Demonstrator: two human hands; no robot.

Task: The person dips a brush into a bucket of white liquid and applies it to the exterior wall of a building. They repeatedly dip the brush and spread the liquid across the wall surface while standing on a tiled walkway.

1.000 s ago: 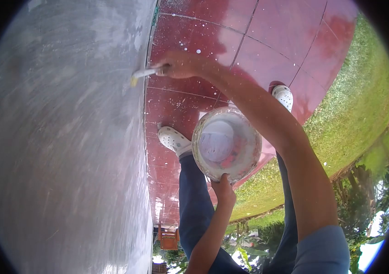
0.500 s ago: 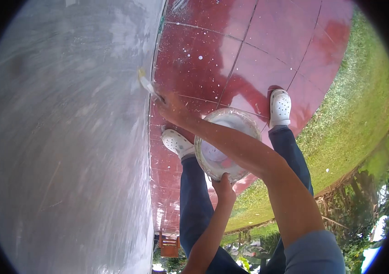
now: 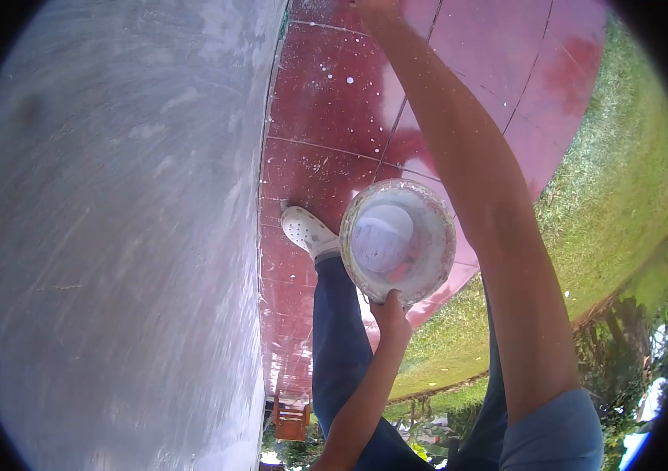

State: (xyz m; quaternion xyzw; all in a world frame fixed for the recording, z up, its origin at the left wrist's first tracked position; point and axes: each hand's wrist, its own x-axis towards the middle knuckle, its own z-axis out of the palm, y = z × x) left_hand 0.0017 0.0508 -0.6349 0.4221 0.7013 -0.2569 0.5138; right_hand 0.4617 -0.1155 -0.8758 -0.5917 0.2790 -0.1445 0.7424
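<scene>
My left hand grips the near rim of a round, paint-smeared bucket, its thumb over the edge. Inside the bucket lies whitish paint, with a pinkish patch beside it. The bucket hangs tilted towards me above the floor. My right arm reaches far forward past the bucket, and my right hand is cut off by the top edge of the view. Its fingers are mostly out of sight, and no brush can be made out there. To the left rises a grey wall with streaky whitish marks.
Red floor tiles carry scattered white spots. My white clog stands close to the wall's foot. Grass borders the tiles on the right. A wooden chair-like piece stands behind, near the wall, with plants further off.
My right hand, which held a paintbrush at the wall, has swung forward and right to the top edge. The bucket's inside is now uncovered, and my right clog is hidden behind the arm.
</scene>
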